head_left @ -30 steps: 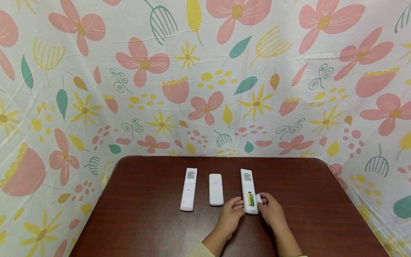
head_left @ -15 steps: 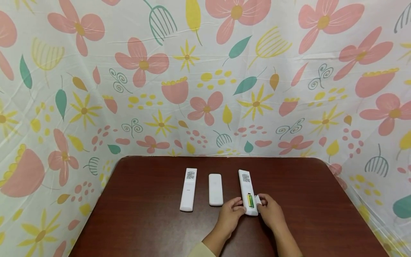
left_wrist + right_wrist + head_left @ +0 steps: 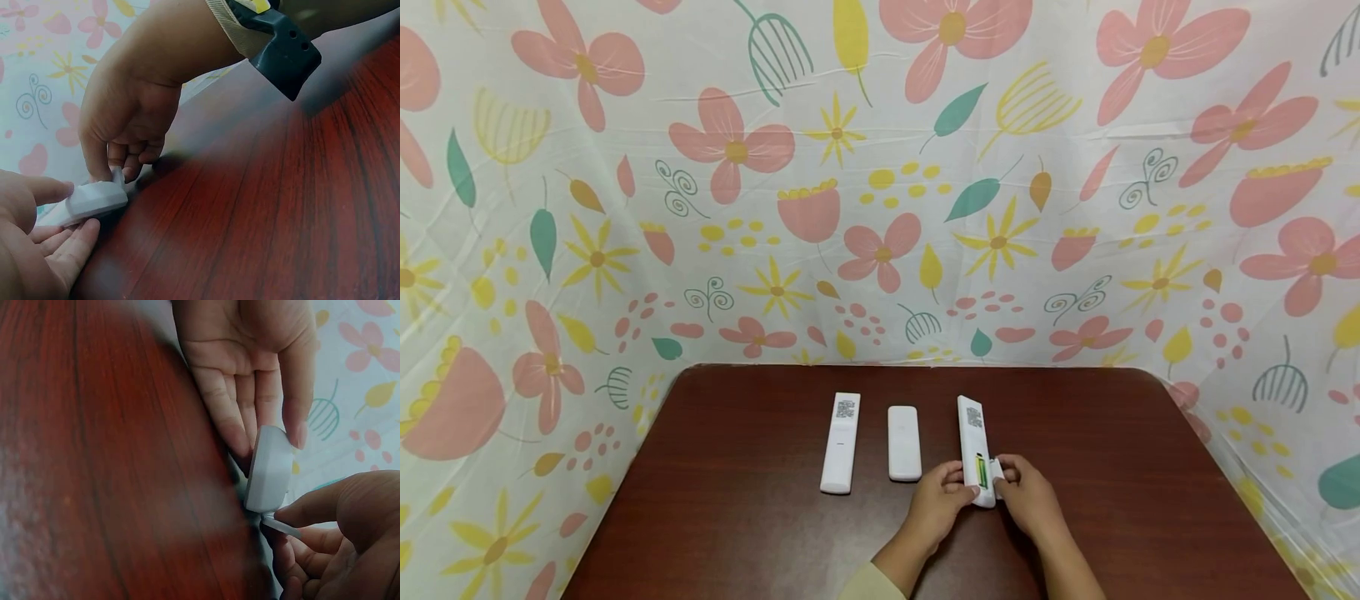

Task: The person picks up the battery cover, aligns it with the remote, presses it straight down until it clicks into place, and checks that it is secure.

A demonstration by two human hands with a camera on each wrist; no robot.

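A white remote control [image 3: 973, 442] lies back side up, its battery bay uncovered and green-and-yellow batteries [image 3: 981, 472] showing inside. My left hand [image 3: 938, 500] grips its near end, thumb on top and fingers beneath, as the left wrist view shows. Between thumb and fingers, my right hand [image 3: 1028, 493] pinches a small white battery cover [image 3: 282, 526] at the remote's right side. In the right wrist view the cover stands at a slant right against the edge of the remote [image 3: 271, 469].
To the left on the dark wooden table [image 3: 745, 508] lie a second white remote [image 3: 841, 443] with a printed label and a shorter white remote-like piece [image 3: 904, 443]. A floral cloth [image 3: 880, 183] hangs behind the table.
The remote has shifted slightly left and tilted, with my left thumb now over its near end. My right hand has moved a little left with the cover.
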